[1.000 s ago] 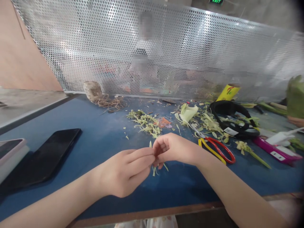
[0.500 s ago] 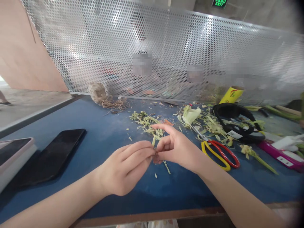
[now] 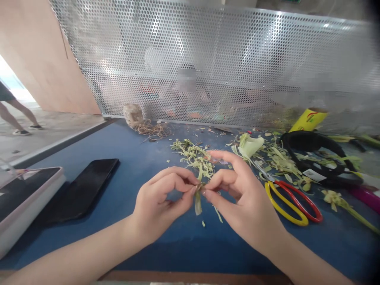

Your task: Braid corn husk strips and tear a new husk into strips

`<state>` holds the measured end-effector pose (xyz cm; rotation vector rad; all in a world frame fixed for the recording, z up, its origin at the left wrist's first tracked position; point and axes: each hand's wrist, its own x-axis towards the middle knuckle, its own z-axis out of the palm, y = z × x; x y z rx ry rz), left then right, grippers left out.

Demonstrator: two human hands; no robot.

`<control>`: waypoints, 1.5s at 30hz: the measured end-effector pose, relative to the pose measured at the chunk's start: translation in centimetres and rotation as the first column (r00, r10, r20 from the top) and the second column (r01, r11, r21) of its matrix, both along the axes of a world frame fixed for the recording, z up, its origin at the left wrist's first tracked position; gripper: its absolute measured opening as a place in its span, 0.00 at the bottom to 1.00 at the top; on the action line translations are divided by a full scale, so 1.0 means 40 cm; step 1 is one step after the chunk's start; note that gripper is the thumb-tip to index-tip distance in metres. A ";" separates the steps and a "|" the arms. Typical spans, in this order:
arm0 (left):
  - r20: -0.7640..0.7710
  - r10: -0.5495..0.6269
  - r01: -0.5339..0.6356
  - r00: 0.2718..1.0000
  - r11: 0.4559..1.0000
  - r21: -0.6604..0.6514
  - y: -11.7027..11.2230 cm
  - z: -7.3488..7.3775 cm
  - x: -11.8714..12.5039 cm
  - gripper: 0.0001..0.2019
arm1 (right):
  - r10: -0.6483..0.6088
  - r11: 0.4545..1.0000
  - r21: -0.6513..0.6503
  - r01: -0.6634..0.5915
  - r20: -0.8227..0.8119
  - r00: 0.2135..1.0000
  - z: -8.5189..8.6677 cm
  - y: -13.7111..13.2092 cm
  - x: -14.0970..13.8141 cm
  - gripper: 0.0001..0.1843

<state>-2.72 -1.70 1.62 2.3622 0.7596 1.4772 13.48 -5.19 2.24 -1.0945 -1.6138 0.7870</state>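
Between my two hands is a small green leaf strip (image 3: 198, 202), with a brownish, knot-like part at its middle. My left hand (image 3: 162, 200) pinches it from the left with thumb and fingertips. From the right, the thumb and a finger of my right hand (image 3: 245, 204) close on the same middle part, while its index finger stretches forward. One end of the strip hangs towards me and a paler end points away. Just beyond my fingers lies a pile of thin, knotted green strips (image 3: 192, 154). Scissors (image 3: 292, 202) with one yellow and one red handle lie beside my right hand.
A black phone (image 3: 86, 186) and a pale-edged box (image 3: 35, 198) are on the left. Twine (image 3: 154, 130) trails from a roll (image 3: 132, 114) by the perforated metal screen (image 3: 208, 51). Husk scraps (image 3: 282, 160), a black headband-like ring (image 3: 314, 142) and a yellow tube (image 3: 308, 120) sit right.
My hands have turned so the strip's middle and hanging end now show between the fingertips. The view has swung slightly left. A person's legs are now more visible at the far left.
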 end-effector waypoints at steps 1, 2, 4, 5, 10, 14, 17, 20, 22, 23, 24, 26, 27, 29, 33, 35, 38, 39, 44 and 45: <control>0.017 -0.004 0.005 1.000 0.999 -0.047 -0.001 -0.003 0.001 0.08 | -0.023 0.998 0.065 0.020 0.040 0.999 -0.002 -0.003 -0.002 0.28; 0.037 -0.013 0.017 0.999 0.995 -0.098 -0.001 -0.006 0.002 0.07 | -0.043 0.991 0.128 0.032 0.078 0.996 -0.004 -0.006 -0.004 0.27; 0.080 -0.027 0.041 0.996 0.982 -0.185 -0.002 -0.010 0.003 0.07 | -0.078 0.970 0.239 0.041 0.149 0.986 -0.009 -0.010 -0.007 0.27; 0.099 -0.026 0.047 0.995 0.976 -0.215 -0.002 -0.010 0.003 0.07 | -0.091 0.958 0.285 0.036 0.183 0.979 -0.011 -0.012 -0.009 0.28; 0.185 0.052 0.005 0.981 0.956 -0.292 0.002 0.001 0.002 0.08 | -0.151 0.896 0.444 0.004 0.296 0.943 -0.024 -0.015 -0.013 0.27; 0.206 0.026 0.044 0.978 0.945 -0.325 0.006 0.001 0.001 0.08 | -0.127 0.906 0.424 -0.012 0.298 0.946 -0.028 -0.019 -0.008 0.27; 0.208 0.006 0.070 0.978 0.933 -0.353 0.007 -0.004 -0.001 0.07 | -0.116 0.921 0.390 0.004 0.264 0.958 -0.022 -0.019 0.001 0.25; 0.212 -0.005 0.085 0.977 0.925 -0.370 0.007 -0.007 -0.005 0.07 | -0.106 0.941 0.339 0.010 0.264 0.959 -0.011 -0.015 0.011 0.20; 0.216 -0.018 0.101 0.976 0.920 -0.378 0.008 -0.007 -0.006 0.06 | -0.104 0.955 0.295 0.018 0.278 0.955 -0.002 -0.009 0.017 0.12; 0.216 -0.028 0.111 0.976 0.915 -0.387 0.008 -0.007 -0.005 0.06 | -0.103 0.965 0.262 0.027 0.281 0.954 0.003 -0.005 0.019 0.07; 0.215 -0.043 0.128 0.976 0.909 -0.397 0.008 -0.006 -0.004 0.07 | -0.098 0.975 0.219 0.036 0.280 0.955 0.007 0.000 0.021 0.04; 0.205 -0.083 0.165 0.975 0.891 -0.424 0.009 -0.004 0.000 0.07 | -0.041 0.996 0.083 0.019 0.275 0.961 0.015 0.010 0.024 0.05; 0.198 -0.105 0.183 0.975 0.881 -0.435 0.010 -0.002 0.002 0.07 | 0.006 1.000 -0.001 -0.006 0.262 0.965 0.017 0.015 0.025 0.04; 0.180 -0.135 0.203 0.974 0.872 -0.445 0.012 0.000 0.004 0.06 | 0.096 0.987 -0.145 -0.066 0.212 0.972 0.020 0.023 0.026 0.03; 0.133 -0.157 0.199 0.978 0.887 -0.416 0.015 0.001 0.003 0.05 | 0.119 0.973 -0.212 -0.085 0.154 0.981 0.018 0.029 0.026 0.09; 0.114 -0.164 0.196 0.980 0.892 -0.408 0.016 -0.003 0.000 0.05 | 0.101 0.976 -0.208 -0.065 0.166 0.981 0.016 0.030 0.025 0.11; 0.090 -0.171 0.193 0.981 0.892 -0.408 0.017 -0.010 -0.003 0.04 | 0.091 0.976 -0.212 -0.050 0.186 0.978 0.014 0.033 0.025 0.11; 0.083 -0.173 0.192 0.981 0.893 -0.406 0.018 -0.012 -0.003 0.04 | 0.093 0.976 -0.210 -0.052 0.195 0.976 0.013 0.033 0.025 0.11; 0.062 -0.167 0.178 0.984 0.910 -0.375 0.022 -0.015 0.000 0.04 | 0.030 0.995 -0.095 -0.008 0.229 0.973 0.012 0.027 0.024 0.06; 0.052 -0.161 0.169 0.986 0.915 -0.367 0.022 -0.016 0.000 0.05 | 0.007 0.998 -0.063 0.008 0.238 0.971 0.012 0.024 0.024 0.05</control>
